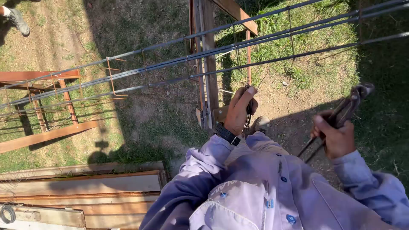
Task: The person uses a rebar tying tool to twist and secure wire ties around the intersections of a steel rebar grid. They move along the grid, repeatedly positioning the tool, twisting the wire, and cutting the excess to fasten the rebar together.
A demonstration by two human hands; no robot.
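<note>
My left hand [240, 111] is closed around a bundle of thin dark tie wires [248, 116], whose ends hang down past my wrist with its black watch. My right hand [335, 135] grips a pair of dark metal pincers [347, 110] by the handles, jaws pointing up and to the right. Both hands are raised in front of my lilac shirt. Long steel rebars [221, 50] run from left to right just beyond my hands, resting on a wooden trestle [208, 64]. Thin rusty stirrups [113, 81] wrap the bars at the left.
A second reddish wooden trestle [47, 106] carries the bars at the left. Stacked planks [85, 187] lie at the lower left with a wire coil [7, 212] on them. Another person's shoe [18, 21] shows at the top left. My own shoe [260, 124] stands on bare dirt and grass.
</note>
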